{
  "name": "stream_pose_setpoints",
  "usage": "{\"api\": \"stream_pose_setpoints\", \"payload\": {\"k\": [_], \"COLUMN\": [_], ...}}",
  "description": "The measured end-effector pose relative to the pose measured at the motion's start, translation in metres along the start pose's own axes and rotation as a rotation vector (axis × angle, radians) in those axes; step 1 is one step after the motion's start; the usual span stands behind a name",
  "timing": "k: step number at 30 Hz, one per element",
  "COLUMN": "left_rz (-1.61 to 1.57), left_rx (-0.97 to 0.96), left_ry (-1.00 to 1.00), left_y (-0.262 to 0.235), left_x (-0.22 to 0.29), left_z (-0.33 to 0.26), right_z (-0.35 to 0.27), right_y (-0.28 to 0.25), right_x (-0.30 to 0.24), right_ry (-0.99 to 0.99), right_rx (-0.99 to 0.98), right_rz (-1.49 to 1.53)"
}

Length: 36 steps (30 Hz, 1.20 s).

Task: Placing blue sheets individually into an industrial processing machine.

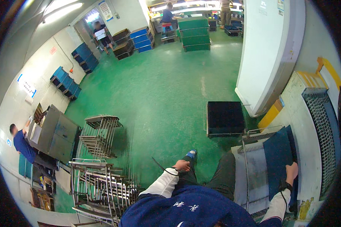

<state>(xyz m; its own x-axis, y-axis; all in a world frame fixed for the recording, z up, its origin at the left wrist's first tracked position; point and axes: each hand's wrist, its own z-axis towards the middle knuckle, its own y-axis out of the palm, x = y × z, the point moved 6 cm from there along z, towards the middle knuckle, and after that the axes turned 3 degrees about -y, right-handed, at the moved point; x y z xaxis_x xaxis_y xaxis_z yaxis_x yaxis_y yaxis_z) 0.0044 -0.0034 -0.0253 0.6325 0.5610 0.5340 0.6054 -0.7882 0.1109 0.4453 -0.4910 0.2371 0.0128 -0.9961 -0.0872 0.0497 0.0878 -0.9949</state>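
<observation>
At the lower right my right hand (291, 172) grips the edge of a thin dark blue panel (276, 155). The panel stands in a metal wire rack (246, 172) with comb-like slots. Beside it in the same rack is a pale grey sheet (257, 166). My left hand (182, 165) hangs in front of my legs with its fingers curled in and nothing seen in them. A black cord (158, 163) sticks out from the left wrist.
Silver wire racks (102, 185) stand close on my left. A black-topped crate (225, 118) sits ahead, near a white pillar (269, 56). A conveyor-like machine (318, 140) is at right. Stacked blue crates (142, 39) line the far wall. A person (26, 147) works at left; others are farther off.
</observation>
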Motion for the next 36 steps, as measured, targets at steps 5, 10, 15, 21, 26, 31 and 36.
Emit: {"api": "stream_pose_setpoints", "payload": {"k": [5, 10, 15, 21, 26, 31, 36], "left_rz": [-0.023, -0.014, -0.019, -0.022, -0.028, -0.050, -0.049], "left_rx": [-0.001, 0.012, 0.011, -0.005, 0.009, 0.025, 0.001], "left_ry": [0.021, 0.015, 0.015, 0.005, 0.003, -0.011, -0.016], "left_y": [0.000, -0.001, -0.003, -0.001, 0.002, 0.002, 0.000], "left_x": [-0.001, -0.002, -0.003, -0.002, 0.001, 0.000, -0.003], "left_z": [0.005, 0.006, 0.006, 0.006, 0.001, 0.000, 0.006], "right_z": [0.005, 0.011, 0.002, -0.008, -0.009, -0.010, -0.010], "right_y": [0.006, 0.017, 0.003, -0.013, -0.014, -0.015, -0.015], "right_x": [0.005, 0.012, 0.000, -0.012, -0.012, -0.014, -0.013], "right_ry": [0.020, -0.029, 0.009, 0.033, 0.028, 0.054, 0.033], "right_rx": [0.023, 0.091, 0.022, -0.044, -0.044, -0.066, -0.028], "right_rz": [0.018, 0.002, 0.015, -0.003, 0.006, 0.020, 0.005]}}
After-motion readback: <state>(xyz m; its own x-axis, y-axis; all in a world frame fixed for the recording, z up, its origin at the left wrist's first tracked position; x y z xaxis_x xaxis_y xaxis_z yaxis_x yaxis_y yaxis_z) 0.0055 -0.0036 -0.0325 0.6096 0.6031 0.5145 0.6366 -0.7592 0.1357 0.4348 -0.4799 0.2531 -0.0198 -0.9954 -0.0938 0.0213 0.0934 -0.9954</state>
